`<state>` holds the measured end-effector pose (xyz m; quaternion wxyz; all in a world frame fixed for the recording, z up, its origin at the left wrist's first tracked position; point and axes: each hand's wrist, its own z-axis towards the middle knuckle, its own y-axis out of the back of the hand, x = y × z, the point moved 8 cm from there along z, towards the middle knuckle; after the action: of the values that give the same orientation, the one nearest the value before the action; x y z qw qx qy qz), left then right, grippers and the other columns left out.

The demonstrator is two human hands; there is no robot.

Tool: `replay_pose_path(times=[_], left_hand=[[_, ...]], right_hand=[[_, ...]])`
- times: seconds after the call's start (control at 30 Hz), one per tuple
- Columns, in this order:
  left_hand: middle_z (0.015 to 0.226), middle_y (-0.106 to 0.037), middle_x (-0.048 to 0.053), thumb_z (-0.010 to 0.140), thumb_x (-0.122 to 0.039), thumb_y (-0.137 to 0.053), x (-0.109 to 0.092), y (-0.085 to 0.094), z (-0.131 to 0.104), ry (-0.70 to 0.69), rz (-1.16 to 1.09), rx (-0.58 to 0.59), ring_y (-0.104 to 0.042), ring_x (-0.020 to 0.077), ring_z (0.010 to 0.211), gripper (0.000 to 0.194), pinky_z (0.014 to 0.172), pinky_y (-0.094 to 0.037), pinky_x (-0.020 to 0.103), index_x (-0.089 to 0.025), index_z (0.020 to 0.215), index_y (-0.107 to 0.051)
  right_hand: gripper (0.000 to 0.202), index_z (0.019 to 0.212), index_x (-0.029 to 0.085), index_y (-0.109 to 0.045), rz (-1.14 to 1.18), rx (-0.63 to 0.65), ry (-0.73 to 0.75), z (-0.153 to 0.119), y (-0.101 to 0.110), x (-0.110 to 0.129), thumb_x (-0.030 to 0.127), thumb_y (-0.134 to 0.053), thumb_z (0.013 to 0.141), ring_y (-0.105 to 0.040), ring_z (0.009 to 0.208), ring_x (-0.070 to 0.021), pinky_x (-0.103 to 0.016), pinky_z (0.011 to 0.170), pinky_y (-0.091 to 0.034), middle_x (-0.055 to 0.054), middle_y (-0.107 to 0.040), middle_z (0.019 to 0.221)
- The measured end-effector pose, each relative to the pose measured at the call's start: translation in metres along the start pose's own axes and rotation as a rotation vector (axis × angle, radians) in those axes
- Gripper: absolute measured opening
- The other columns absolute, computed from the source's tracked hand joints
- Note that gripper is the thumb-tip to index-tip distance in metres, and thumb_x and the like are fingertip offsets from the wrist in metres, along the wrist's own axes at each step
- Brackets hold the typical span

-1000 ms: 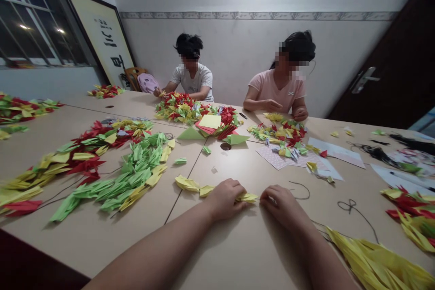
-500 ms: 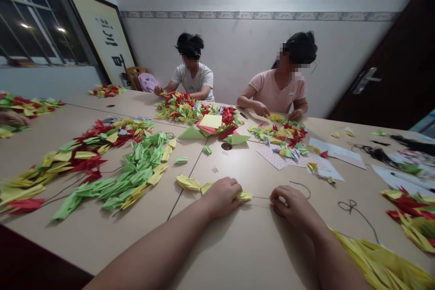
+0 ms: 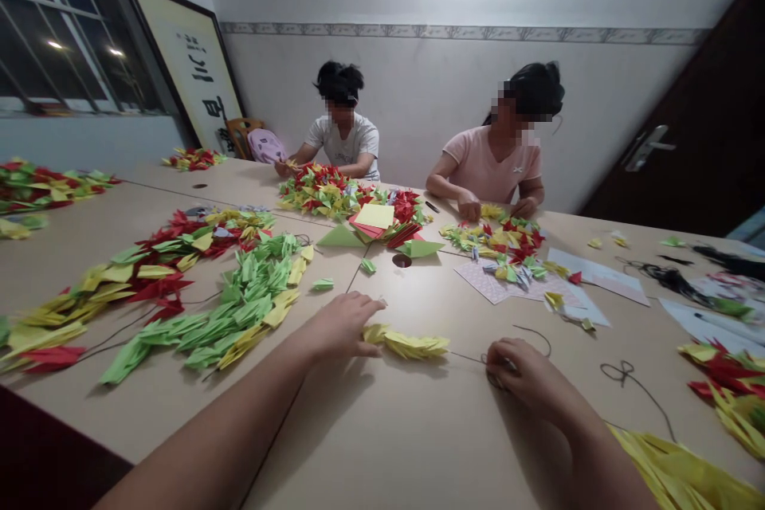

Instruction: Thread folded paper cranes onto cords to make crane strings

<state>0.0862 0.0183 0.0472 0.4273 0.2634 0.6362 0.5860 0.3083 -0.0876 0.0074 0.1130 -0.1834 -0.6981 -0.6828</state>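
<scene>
A short row of yellow folded paper pieces lies on the table in front of me, threaded on a dark string. My left hand is at the row's left end, fingers apart, thumb and fingers around the end piece. To the right, the string runs to my right hand, whose fingers are pinched together on it. A loose string end curls out behind my right hand. Green folded pieces lie in a strand to the left.
Across the table, two people handle colourful folded paper piles. Paper squares stand mid-table. White sheets and black cords lie right. A yellow bundle sits near my right forearm.
My left hand has moved left and opened at the row's left end. The yellow pieces now sit closer together, nearer my right hand. My right hand still pinches the string.
</scene>
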Motion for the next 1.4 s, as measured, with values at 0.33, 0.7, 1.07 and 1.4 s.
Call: replay_pose_path(times=[0.33,0.7,1.07,1.4], left_hand=[[0.094,-0.057,0.005,0.076,-0.035,-0.056,0.015,-0.015,-0.015,-0.053,-0.120,-0.096,-0.050,0.0193,0.090,0.027,0.078,-0.039,0.029,-0.020,0.097,-0.058],[0.091,-0.057,0.005,0.073,-0.028,-0.056,0.029,-0.006,-0.024,-0.082,-0.223,-0.050,-0.051,0.0182,0.088,0.023,0.078,-0.040,0.027,-0.018,0.094,-0.059],[0.097,-0.056,0.004,0.073,-0.029,-0.056,0.046,-0.007,-0.028,-0.038,-0.357,0.017,-0.053,0.0160,0.088,0.028,0.080,-0.040,0.025,-0.019,0.099,-0.060],[0.101,-0.055,0.004,0.075,-0.035,-0.058,0.049,0.001,-0.030,-0.070,-0.437,0.005,-0.051,0.0166,0.093,0.032,0.083,-0.038,0.026,-0.021,0.103,-0.057]], right_hand=[[0.036,0.109,0.020,-0.050,0.084,-0.245,0.188,0.023,-0.016,0.115,0.038,-0.048,0.078,-0.048,0.102,-0.0220,-0.036,0.087,-0.039,-0.008,-0.055,0.110],[0.017,0.095,0.022,-0.055,0.119,-0.238,0.279,0.027,-0.048,0.137,0.021,-0.046,0.081,-0.050,0.092,-0.0177,-0.033,0.080,-0.040,-0.004,-0.059,0.096],[0.018,0.096,0.022,-0.056,0.150,-0.222,0.277,0.027,-0.049,0.137,0.023,-0.045,0.081,-0.049,0.094,-0.0189,-0.034,0.081,-0.038,-0.004,-0.058,0.098],[0.028,0.102,0.022,-0.054,0.017,-0.255,0.348,0.047,-0.048,0.178,0.021,-0.054,0.074,-0.049,0.095,-0.0201,-0.034,0.083,-0.035,-0.005,-0.058,0.102]])
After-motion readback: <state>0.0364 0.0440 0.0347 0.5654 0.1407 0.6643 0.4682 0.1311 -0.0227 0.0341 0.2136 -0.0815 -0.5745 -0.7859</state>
